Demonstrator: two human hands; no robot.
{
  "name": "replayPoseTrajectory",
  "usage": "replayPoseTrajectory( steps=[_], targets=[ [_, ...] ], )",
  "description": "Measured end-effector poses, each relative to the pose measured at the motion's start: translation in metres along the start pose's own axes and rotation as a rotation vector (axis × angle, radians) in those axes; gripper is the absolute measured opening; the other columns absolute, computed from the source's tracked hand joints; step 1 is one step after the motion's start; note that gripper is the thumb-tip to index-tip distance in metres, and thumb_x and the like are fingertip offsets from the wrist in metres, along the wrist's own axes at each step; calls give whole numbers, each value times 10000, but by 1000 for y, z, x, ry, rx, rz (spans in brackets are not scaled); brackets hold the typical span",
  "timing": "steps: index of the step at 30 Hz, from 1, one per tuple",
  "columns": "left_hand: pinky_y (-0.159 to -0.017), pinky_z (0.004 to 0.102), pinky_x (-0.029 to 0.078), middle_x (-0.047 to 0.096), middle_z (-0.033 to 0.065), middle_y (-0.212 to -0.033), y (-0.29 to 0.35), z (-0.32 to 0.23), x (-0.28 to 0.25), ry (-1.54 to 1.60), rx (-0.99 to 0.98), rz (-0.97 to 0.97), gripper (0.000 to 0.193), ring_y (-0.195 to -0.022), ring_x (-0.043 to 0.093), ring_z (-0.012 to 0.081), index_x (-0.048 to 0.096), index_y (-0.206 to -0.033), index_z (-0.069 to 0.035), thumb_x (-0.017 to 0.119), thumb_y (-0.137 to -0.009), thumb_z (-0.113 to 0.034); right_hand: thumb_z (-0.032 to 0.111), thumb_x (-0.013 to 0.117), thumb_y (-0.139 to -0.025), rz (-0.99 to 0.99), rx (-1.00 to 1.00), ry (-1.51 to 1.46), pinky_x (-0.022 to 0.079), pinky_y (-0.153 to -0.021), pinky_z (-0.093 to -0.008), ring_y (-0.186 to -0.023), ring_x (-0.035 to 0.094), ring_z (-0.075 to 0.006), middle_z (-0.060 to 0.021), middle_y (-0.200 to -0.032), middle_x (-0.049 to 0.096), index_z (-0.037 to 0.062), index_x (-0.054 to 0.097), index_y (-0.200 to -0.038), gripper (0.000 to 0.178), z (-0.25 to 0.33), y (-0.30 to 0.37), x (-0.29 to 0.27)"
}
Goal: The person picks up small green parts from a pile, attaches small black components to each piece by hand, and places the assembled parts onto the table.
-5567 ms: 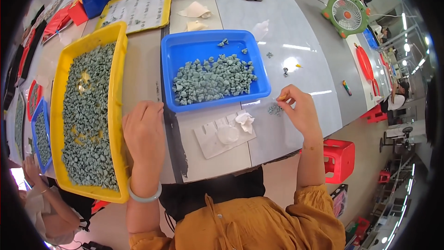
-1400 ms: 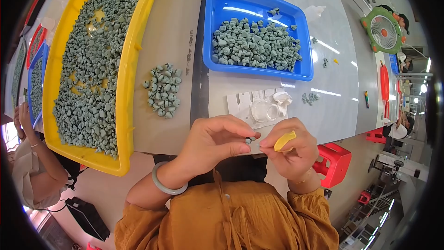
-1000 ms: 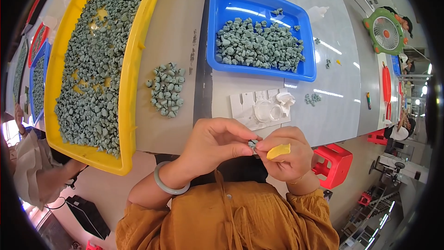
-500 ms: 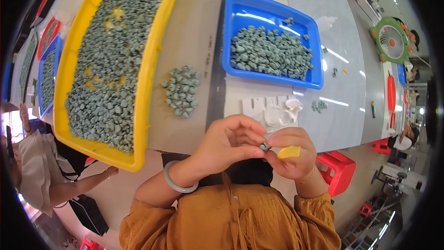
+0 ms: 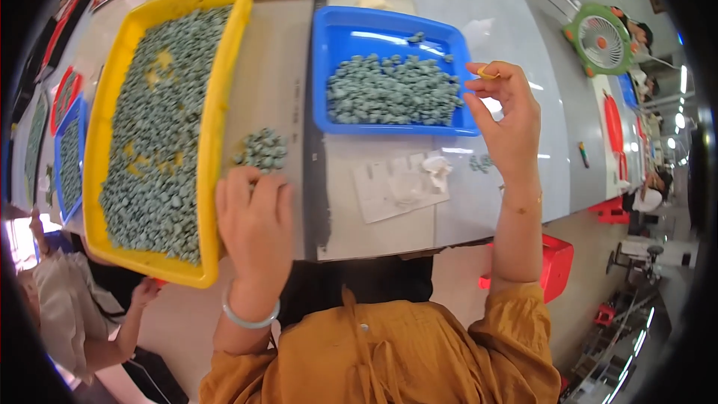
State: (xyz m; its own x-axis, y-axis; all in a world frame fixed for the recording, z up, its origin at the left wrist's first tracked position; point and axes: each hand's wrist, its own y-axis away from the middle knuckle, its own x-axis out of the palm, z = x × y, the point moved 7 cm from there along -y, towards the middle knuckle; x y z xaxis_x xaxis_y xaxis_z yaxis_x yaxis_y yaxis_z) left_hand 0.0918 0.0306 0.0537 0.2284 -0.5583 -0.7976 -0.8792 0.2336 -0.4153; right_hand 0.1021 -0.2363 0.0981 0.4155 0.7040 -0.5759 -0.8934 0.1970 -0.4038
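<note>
My left hand (image 5: 256, 224) reaches over the brown board, with bent, slightly parted fingers at the near edge of a loose pile of small grey-green pieces (image 5: 263, 147). Its fingertips are partly hidden, and nothing shows between them. At the right rim of a blue tray (image 5: 321, 108), my right hand (image 5: 508, 116) is raised, fingers and thumb apart, nothing visible in its grasp. A yellow strip (image 5: 488, 73) sits on one of its fingers. Similar pieces (image 5: 396, 93) heap up inside the blue tray.
A big yellow tray (image 5: 212, 179) of such pieces stands left. A white slotted block (image 5: 396, 187) with crumpled tissue (image 5: 437, 170) lies in front of the blue tray, and a few pieces (image 5: 481, 163) to its right. A green fan (image 5: 598, 39) stands far right. Another person's arm (image 5: 123, 329) shows at left.
My hands, together over a small piece before, have parted. The left went left to the loose pile; the right moved up and right to the blue tray. The piece is no longer seen between them.
</note>
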Motion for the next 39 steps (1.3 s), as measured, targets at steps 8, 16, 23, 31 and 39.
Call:
replayPoseTrajectory(
  steps=[8,16,23,31,39],
  targets=[
    [-604,312,404,522,92,-791,5,-6,2,282,96,-8,139,-708,499,242,572,-760,-21,657,-660,24,-68,610,-682,138,246,249,428,-609,-251,-671,560,-148,-53,-744,590,17,524,-752,140,-46,61,-30],
    [-699,267,448,559,130,-914,18,-20,22,1001,-68,229,92,-800,565,199,526,-792,-10,578,-764,61,-37,622,-690,197,173,371,423,-628,-272,-677,553,-195,-66,-736,575,27,518,-784,155,-58,66,-18],
    [-708,281,500,538,111,-880,35,-45,51,1395,-311,583,100,-778,593,193,580,-816,29,546,-760,105,-49,637,-685,73,119,21,424,-643,-266,-683,550,-179,-55,-731,579,20,494,-791,191,-18,83,-7],
    [-699,248,504,550,86,-900,41,-56,67,1421,-366,642,91,-806,579,141,605,-844,32,567,-777,80,-53,649,-668,170,-31,-354,440,-577,-246,-655,571,-159,-34,-757,652,81,531,-710,183,39,115,31],
    [-726,241,483,545,67,-884,36,-57,74,1625,-471,785,61,-805,573,130,571,-868,29,519,-838,18,-65,682,-654,194,-295,-125,415,-549,-271,-595,522,-165,-32,-736,638,97,492,-722,258,54,110,36]
  ],
)
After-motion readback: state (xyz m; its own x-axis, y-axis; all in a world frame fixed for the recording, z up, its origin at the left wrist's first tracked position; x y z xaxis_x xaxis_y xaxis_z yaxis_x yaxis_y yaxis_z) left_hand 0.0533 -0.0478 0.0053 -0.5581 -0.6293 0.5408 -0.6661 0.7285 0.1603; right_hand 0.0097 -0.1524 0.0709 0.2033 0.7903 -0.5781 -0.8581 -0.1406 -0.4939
